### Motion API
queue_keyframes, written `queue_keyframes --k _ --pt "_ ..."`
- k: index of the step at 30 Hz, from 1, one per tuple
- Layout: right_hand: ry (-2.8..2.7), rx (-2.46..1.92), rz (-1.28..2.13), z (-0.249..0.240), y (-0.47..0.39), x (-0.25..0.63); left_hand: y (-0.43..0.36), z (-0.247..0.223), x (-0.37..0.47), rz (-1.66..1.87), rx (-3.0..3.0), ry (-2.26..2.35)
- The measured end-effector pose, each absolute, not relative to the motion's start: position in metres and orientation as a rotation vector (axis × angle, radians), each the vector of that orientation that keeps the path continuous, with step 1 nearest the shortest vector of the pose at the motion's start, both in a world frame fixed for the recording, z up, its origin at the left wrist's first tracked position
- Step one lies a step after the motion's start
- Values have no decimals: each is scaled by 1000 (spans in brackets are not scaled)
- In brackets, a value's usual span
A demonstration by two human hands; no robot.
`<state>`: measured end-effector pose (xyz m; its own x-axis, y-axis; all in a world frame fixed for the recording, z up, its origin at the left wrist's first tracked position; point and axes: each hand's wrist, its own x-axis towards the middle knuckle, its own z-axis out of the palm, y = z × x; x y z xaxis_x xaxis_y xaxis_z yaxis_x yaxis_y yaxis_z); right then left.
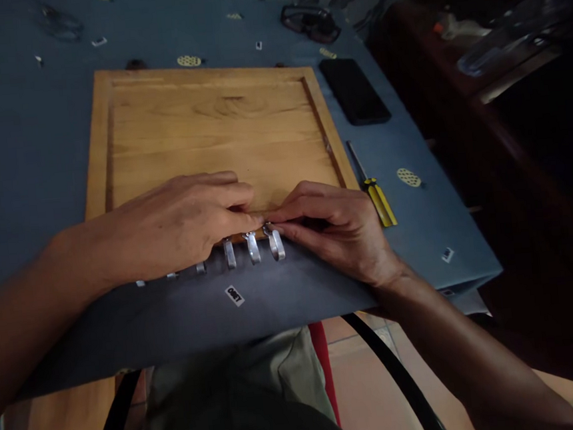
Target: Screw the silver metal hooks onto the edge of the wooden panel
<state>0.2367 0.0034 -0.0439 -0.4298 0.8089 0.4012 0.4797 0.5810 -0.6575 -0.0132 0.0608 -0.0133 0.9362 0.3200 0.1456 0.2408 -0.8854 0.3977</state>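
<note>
A framed wooden board lies on the cloth-covered table, with several silver metal hooks along its near edge. My left hand rests over that edge with its fingers bent and close together, gripping the board; one fingertip reaches the top of the rightmost hook. At the same spot my right hand is closed in a pinch, thumb and forefinger at this hook's upper end. Whatever small part lies between the fingertips is hidden. Part of the hook row sits beneath my left hand.
Right of the board lies a screwdriver with a yellow handle, and beyond it a black phone. Dark glasses are at the back, another pair at far left. A dark wooden cabinet stands beyond the table's right edge.
</note>
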Motion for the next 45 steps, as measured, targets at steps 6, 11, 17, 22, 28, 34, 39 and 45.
queue_keyframes --k 6,11,17,22,28,34,39,45 --pt "-2113 -1033 563 -42 4 235 60 -13 -14 256 2736 428" --pt "-2084 -1045 617 -40 4 236 59 -12 -14 263 2763 421" --pt "-2000 -1038 781 -43 6 240 58 -9 -12 254 2731 438" --pt "-1858 -1004 760 -42 1 242 58 -11 -12 280 2735 433" --pt "-1661 -1605 80 -41 -20 283 62 -16 -16 327 2800 377" --pt "-1545 -1876 -65 -60 -40 323 61 -15 -17 323 2791 395" --pt "-1568 -1926 -8 -68 -40 315 62 -14 -18 289 2795 416" --pt "-1374 -1850 12 -67 -42 317 62 -12 -17 256 2758 437"
